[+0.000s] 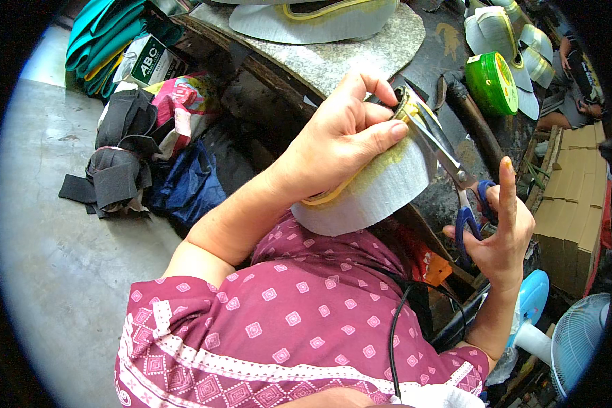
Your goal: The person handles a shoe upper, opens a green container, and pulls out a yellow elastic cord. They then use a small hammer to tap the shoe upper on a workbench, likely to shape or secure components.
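My left hand (340, 136) grips a grey shoe upper (381, 200) with a yellowish, glue-stained edge, thumb and fingers pinching its narrow end. The piece curves down in front of my body. In my right hand (506, 238) is a pair of scissors (461, 175) with blue handles, the index finger pointing up clear of the loops. The scissors' blades are parted and reach the upper's edge beside my left fingertips. Whether they are cutting into the material I cannot tell.
Another grey upper (319, 22) lies on a speckled slab (387, 58) ahead. A green round tin (491, 83), a dark rod (474, 115) and stacked uppers (491, 30) are on the bench's right. Black cloth scraps (119, 170) lie left; a fan (579, 340) stands lower right.
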Available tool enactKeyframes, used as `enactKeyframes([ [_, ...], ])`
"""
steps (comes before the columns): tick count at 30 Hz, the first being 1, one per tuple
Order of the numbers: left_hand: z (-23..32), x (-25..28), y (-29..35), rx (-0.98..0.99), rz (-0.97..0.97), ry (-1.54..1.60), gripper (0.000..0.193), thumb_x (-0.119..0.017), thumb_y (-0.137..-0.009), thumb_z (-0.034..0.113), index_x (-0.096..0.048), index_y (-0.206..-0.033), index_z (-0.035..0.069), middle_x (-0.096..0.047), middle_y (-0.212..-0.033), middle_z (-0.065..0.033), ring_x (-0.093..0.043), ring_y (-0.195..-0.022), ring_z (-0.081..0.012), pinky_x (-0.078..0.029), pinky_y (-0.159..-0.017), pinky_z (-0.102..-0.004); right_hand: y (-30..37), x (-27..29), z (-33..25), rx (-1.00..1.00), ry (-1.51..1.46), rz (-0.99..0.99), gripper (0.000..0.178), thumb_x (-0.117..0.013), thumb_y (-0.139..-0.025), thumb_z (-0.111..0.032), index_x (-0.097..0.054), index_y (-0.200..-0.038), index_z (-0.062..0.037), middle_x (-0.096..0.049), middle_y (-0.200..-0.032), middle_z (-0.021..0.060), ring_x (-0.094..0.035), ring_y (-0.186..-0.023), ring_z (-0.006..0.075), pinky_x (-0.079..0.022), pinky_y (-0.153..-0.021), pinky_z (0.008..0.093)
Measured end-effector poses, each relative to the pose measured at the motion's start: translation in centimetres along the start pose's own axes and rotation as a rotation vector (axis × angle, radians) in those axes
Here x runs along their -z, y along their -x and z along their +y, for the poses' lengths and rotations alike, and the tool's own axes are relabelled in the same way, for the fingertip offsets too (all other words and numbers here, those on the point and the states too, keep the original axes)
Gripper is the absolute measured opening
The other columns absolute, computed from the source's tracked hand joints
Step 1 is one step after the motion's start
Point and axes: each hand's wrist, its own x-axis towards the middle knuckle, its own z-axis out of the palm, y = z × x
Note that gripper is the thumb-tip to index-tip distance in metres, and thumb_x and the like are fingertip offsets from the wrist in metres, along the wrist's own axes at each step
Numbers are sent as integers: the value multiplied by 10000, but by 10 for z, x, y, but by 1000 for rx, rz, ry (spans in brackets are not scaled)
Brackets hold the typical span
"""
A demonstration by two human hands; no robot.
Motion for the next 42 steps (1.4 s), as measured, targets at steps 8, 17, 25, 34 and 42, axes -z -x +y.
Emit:
enactKeyframes([
  [8, 4, 6, -1, 144, -81, 38, 228, -633, -995, 107, -524, -1176, 22, -682, -956, -5, -604, -862, -21, -471, -780, -174, -5, 2, -6, 75, 29, 4, 1242, -965, -492, -257, -348, -1559, -104, -672, -850, 138, -653, -698, 276, -530, -635, 371],
  [17, -1, -2, -4, 139, -37, -34, 172, -625, -982, 93, -560, -1090, -24, -658, -838, 6, -578, -762, -30, -462, -687, -188, -1, -8, -2, 18, -98, -77, 1135, -910, -577, -105, -346, -1561, -110, -611, -762, 104, -601, -639, 241, -488, -591, 372],
  [25, 4, 3, -3, 207, -3, -36, 243, -682, -952, 141, -582, -1138, 20, -658, -928, 12, -594, -815, -26, -472, -740, -177, 6, -4, 19, -128, -388, 57, 1038, -795, -698, 26, -285, -1591, -118, -549, -715, 9, -473, -602, 109, -409, -558, 256],
  [34, 26, -3, 13, 242, 80, -187, 209, -689, -940, 149, -657, -1074, -8, -672, -929, 5, -598, -829, -33, -482, -747, -198, -1, 23, 116, -629, -192, 265, 877, -736, -894, -95, -252, -1606, -266, -495, -652, -45, -379, -562, 54, -354, -517, 252],
  [42, 88, 12, 55, 176, 82, -365, 121, -620, -896, 84, -638, -949, -23, -626, -827, 20, -543, -754, -19, -445, -660, -205, -11, 10, 189, -624, 268, -14, 975, -792, -795, -177, -252, -1575, -401, -663, -767, 86, -661, -672, 300, -524, -661, 460],
])
